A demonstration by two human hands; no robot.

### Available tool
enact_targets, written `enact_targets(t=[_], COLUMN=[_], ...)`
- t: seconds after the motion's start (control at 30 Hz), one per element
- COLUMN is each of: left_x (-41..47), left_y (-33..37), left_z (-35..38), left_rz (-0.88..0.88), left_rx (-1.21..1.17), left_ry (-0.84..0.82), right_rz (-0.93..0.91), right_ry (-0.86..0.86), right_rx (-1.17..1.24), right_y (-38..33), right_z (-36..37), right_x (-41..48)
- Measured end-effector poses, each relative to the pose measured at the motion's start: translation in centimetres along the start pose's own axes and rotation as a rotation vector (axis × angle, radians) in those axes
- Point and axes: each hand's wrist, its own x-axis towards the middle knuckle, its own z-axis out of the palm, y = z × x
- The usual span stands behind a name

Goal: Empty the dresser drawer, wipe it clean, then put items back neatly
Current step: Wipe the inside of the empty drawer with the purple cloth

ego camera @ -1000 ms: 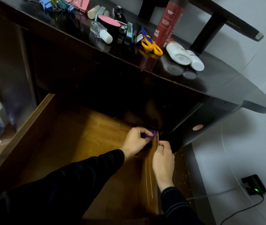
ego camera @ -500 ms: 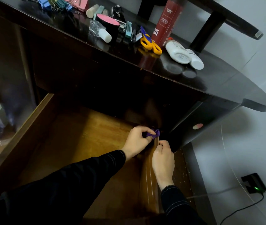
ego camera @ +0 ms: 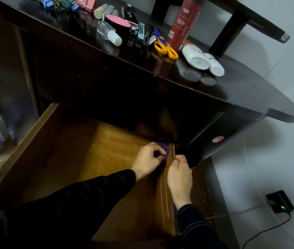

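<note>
**A:** Starting at the left: the drawer's left wall (ego camera: pixel 25 150) is pulled well out, and only the drawer floor (ego camera: pixel 92 159) catches any light. We'd say we're mid-wipe. Our left grip (ego camera: pixel 148 159) is curled round a purple cloth (ego camera: pixel 163 150), which is bunched up and pushed into the far right corner, touching the right wall (ego camera: pixel 167 186).

**B:** Yep, and our right grip (ego camera: pixel 179 175) is pinching the top edge of that wall just beside the cloth. We're guessing that's to steady the drawer. What worries us is the weight. With the drawer this far out, leaning on that edge could tilt it or make it jam on its runners.

**A:** Agreed. The back of the drawer also sits in deep shadow under the worktop (ego camera: pixel 241 90), so we could easily miss dirt there and call it clean. With the cloth wadded this small, we might just shove crumbs into the corner instead of lifting them out.

**B:** Then there's the stuff up top. The scissors (ego camera: pixel 164 45) and the white bottles (ego camera: pixel 202 61) are lying near the front edge, and the tall red bottle (ego camera: pixel 182 24) stands upright just behind them. If we jolt the dresser hard while scrubbing, we reckon the bottles could roll off, maybe straight into the drawer.

**A:** There's also a plugged-in adapter (ego camera: pixel 280 202) on the floor to the far right, with its cable trailing. Best we keep our feet away from that.
</note>
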Motion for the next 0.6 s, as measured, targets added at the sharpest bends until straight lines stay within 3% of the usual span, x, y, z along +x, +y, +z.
enact_targets(t=[0.2,0.43,0.6], left_x=[0.3,-0.6,0.1], left_y=[1.7,0.3,1.7], left_z=[0.7,0.4,0.6], left_rz=[0.037,-0.049,0.008], left_rx=[-0.091,-0.051,-0.131], left_ry=[0.090,0.031,0.091], right_rz=[-0.004,-0.007,-0.007], right_ry=[0.008,0.011,0.026], right_rx=[-0.007,-0.007,-0.017], right_y=[0.1,0.0,0.0], right_z=[0.1,0.0,0.1], right_x=[0.0,-0.1,0.0])
